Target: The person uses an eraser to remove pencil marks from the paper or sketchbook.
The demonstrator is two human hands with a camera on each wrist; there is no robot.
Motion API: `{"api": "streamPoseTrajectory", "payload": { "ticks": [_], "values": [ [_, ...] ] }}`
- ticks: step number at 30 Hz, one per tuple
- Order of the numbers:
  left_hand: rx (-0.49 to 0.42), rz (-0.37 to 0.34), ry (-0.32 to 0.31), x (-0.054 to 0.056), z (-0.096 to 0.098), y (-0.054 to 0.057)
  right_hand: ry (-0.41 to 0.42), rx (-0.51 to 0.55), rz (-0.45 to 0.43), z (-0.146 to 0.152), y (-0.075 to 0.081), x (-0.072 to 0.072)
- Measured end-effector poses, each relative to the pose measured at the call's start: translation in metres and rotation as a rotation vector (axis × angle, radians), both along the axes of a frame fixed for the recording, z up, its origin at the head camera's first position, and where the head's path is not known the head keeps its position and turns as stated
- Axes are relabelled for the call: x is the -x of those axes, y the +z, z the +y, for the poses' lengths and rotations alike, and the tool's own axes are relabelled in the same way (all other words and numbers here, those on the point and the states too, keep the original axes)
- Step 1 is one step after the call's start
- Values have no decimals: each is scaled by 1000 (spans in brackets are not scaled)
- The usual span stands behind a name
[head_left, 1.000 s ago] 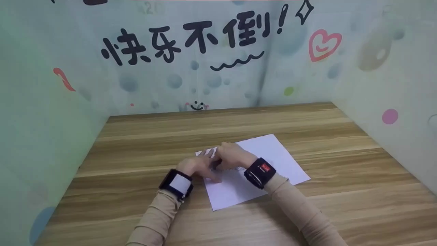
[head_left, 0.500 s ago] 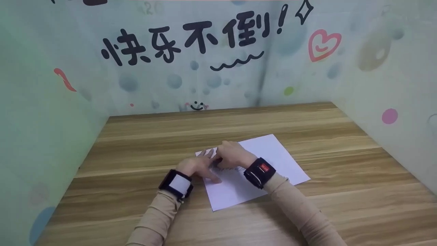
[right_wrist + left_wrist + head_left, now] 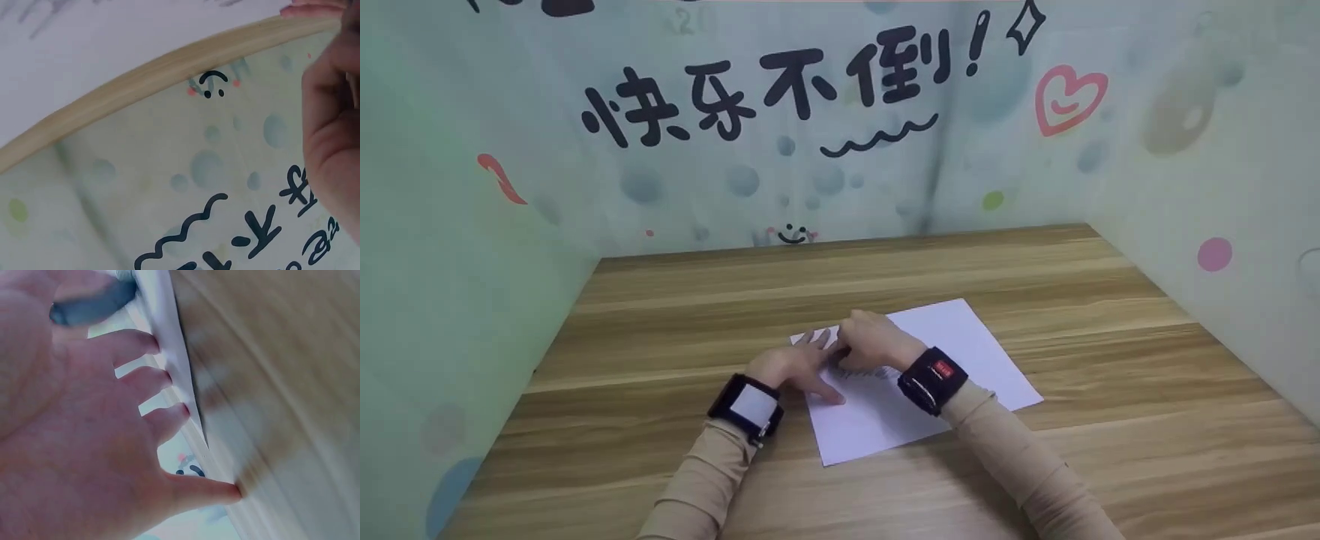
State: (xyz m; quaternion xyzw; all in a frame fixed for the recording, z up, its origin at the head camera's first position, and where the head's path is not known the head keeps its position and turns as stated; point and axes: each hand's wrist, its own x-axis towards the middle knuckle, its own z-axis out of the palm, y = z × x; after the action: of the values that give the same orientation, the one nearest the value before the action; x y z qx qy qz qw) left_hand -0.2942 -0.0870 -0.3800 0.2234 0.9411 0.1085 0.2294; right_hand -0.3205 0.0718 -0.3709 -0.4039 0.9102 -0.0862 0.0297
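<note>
A white sheet of paper (image 3: pixel 952 337) lies at a slant on the table. My left hand (image 3: pixel 795 367) rests on its left part with fingers spread; in the left wrist view three fingertips touch the paper and the little finger (image 3: pixel 205 489) reaches the wood. My right hand (image 3: pixel 877 337), bent at the wrist, grips a short dark pen (image 3: pixel 93 306) just beside the left fingers. The pen's writing end is hidden. Dark scribbled strokes (image 3: pixel 870 373) run in a row under the right hand, and some show blurred at the top of the right wrist view.
The wood-grain table (image 3: pixel 697 300) extends on all sides of the paper. Printed fabric walls (image 3: pixel 697 180) with black lettering and dots enclose it at the back and both sides. Both wrists wear black bands (image 3: pixel 934 380) over beige sleeves.
The right hand makes small movements with the pen near the left fingers. More of the dark strokes show below it. The left hand stays in place on the paper.
</note>
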Motion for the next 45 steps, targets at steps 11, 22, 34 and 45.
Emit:
{"api": "streamPoseTrajectory", "payload": {
  "ticks": [11, 22, 34, 45],
  "values": [
    [8, -4, 31, -2, 0, 0, 34, -10, -20, 1, 0, -1],
    [-13, -4, 33, -2, 0, -1, 23, -9, -8, -1, -1, -3],
    [22, 8, 16, -4, 1, -2, 8, -46, -14, 0, -1, -5],
    [11, 22, 10, -5, 1, -3, -33, -27, -67, 0, -1, -6]
  ]
}}
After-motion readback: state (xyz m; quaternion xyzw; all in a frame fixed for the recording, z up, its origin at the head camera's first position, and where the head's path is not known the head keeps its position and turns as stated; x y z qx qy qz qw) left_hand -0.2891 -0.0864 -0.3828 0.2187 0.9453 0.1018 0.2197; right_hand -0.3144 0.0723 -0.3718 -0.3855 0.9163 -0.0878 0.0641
